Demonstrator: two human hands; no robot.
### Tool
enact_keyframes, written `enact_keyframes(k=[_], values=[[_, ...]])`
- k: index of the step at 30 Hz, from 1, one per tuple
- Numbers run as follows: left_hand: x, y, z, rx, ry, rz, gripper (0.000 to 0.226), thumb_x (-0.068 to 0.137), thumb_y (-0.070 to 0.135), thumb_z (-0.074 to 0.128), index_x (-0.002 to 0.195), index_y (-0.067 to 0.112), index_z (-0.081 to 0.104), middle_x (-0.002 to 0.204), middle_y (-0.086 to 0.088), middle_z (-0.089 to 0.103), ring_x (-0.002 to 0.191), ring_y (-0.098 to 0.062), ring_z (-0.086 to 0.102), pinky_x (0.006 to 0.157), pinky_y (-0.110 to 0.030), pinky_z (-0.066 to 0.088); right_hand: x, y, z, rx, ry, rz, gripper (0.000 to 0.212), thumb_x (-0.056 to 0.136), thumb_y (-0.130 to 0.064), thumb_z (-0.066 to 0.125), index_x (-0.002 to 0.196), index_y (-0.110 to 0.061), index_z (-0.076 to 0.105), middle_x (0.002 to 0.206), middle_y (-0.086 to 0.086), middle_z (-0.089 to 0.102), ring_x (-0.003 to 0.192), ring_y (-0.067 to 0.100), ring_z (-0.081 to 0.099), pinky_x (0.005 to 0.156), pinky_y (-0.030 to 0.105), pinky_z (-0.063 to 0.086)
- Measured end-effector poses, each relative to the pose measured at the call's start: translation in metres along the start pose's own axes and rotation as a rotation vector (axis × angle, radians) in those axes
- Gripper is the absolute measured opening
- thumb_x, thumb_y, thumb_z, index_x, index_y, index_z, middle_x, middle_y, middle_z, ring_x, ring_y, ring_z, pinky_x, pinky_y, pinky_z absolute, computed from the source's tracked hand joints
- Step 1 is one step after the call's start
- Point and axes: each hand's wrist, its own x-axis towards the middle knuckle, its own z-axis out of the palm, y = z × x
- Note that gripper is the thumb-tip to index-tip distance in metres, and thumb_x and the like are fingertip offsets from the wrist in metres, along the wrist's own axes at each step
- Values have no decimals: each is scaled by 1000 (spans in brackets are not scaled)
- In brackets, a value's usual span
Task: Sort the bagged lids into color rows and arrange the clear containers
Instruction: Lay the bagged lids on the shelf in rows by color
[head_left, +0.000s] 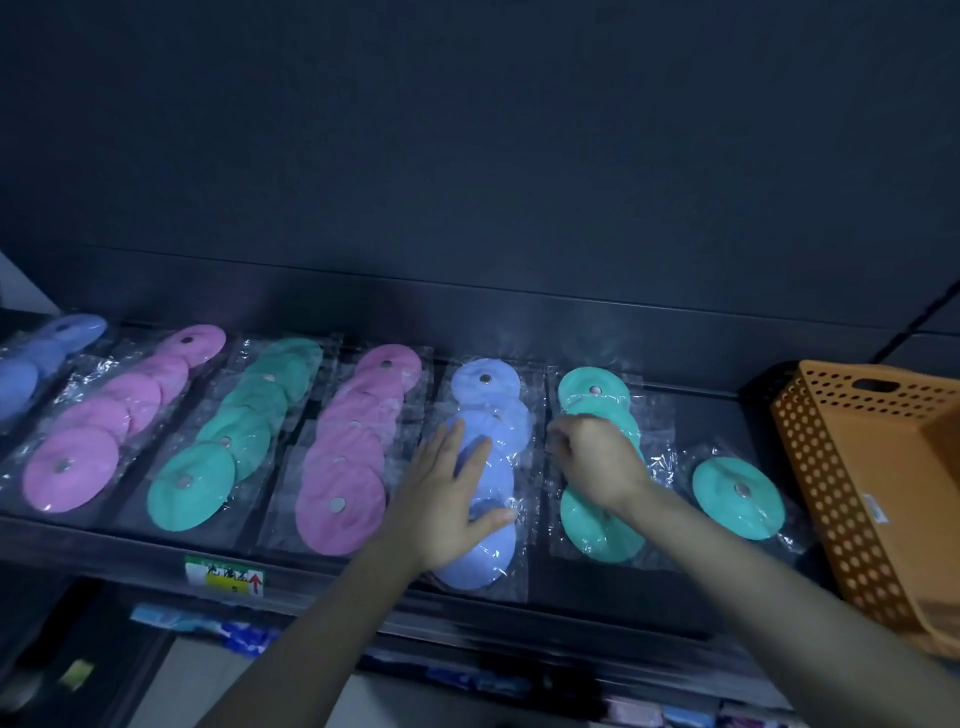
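**Fig.** Left grip (448, 499) lies flat on blue bagged lids (506, 423); right grip (597, 462) pinches teal bagged lids' (592, 531) film. Light, slippery bags: likely best taken at the edges.

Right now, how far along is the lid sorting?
Done: two pink rows and left teal row of bagged round lids. In hand: left hand flat on the blue row, right hand pinching the right teal row. Left: loose teal bagged lid by orange perforated basket; clear containers unseen.
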Motion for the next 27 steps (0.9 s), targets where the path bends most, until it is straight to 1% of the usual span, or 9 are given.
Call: enact_keyframes(k=[2,5,9,11,14,19,22,24,27], values=[[8,2,-2,-2,-6,-27,112,60,91,-1,152,27,2,158,-10,-14,145,-26,-18,118,-38,-8,17,4,-3,-46,-7,-19,18,81,-5,47,68,-16,44,77,9,58,72,33,53,57,32,36],[14,5,3,45,-56,-39,103,66,87,14,151,30,-1,157,-9,-19,142,-25,-26,117,-42,-11,41,9,-2,-120,-71,-159,13,79,-1,49,82,-11,57,86,10,63,82,33,58,66,38,48],[13,7,11,67,-52,-58,92,79,76,37,151,33,-1,158,-7,-19,143,-26,-23,114,-40,-15,69,9,1,-191,-158,-289,18,81,-2,50,92,-14,58,102,2,61,95,25,57,69,29,45],[13,6,12,70,-18,-42,91,79,75,38,151,32,2,158,-9,-16,144,-27,-20,112,-39,-16,84,8,2,-169,-168,-285,14,82,-9,50,94,-13,58,103,6,61,97,28,56,77,35,49],[12,6,11,33,31,-16,94,72,76,32,151,29,14,159,-10,-7,146,-31,-12,111,-39,-15,103,1,5,-165,-209,-229,6,80,-18,56,84,-17,52,97,10,63,95,32,57,82,39,48],[14,3,14,38,54,3,91,74,75,38,148,23,27,158,-16,10,146,-36,2,114,-49,3,115,-11,11,-88,-239,-86,19,81,-25,64,92,-10,61,97,12,67,94,34,59,78,33,47],[15,3,15,62,59,7,92,74,75,38,149,24,24,158,-15,8,146,-33,-1,114,-47,-1,119,-13,11,-8,-216,17,4,81,-15,61,79,-15,64,95,10,69,91,29,62,76,29,48],[14,3,13,64,78,12,92,74,75,37,149,23,25,158,-16,10,145,-34,0,112,-46,-2,122,-13,11,51,-157,77,18,80,-11,60,67,-22,60,86,7,68,83,24,61,70,24,43],[14,4,12,55,63,26,93,75,76,32,151,24,18,159,-14,1,141,-27,-16,111,-44,-10,124,-14,15,114,-96,142,23,79,-11,62,59,-20,56,72,4,61,78,23,60,67,23,43]])
